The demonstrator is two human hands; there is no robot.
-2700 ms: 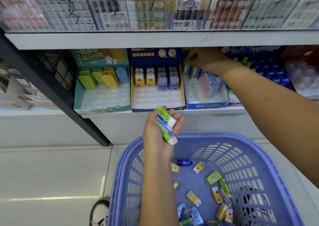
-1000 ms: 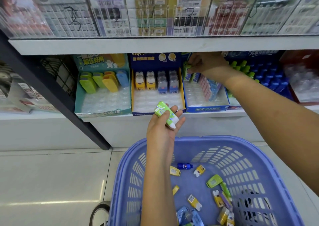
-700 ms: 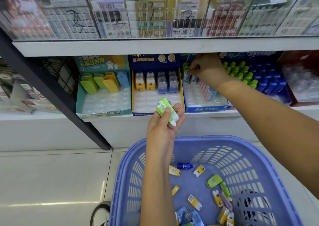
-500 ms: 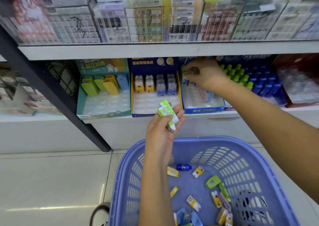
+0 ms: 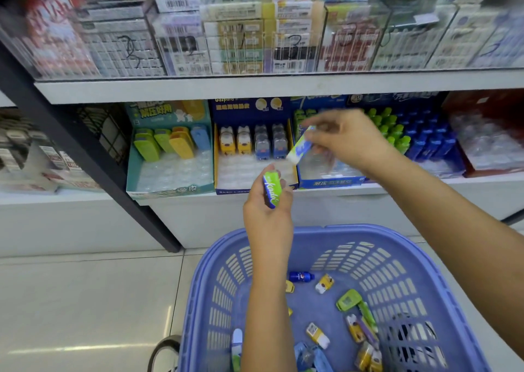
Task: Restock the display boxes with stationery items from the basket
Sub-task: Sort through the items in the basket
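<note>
Change: R hand (image 5: 348,141) was deep in the blue box (image 5: 331,183) a moment ago. Now it's out, up & right of L hand (image 5: 268,215).
New: R hand now has a green-white pack (image 5: 297,149).
Means: I think that's the next one for the blue box. L hand has 1 more, & lots of bits still lie in the basket (image 5: 354,229), so job's not near done.
R grip: thumb & fingertips pinch the pack's top end. It hangs tilted, white end down. Bit blurry.
L grip: fingers curled round a green pack (image 5: 272,190), held up on end.
R arm: comes in from the right, over the basket.
L arm: goes straight up over the basket, hand in front of the shelf (image 5: 184,198).
Box: green packs at back left, see-thru tray in front.
</note>
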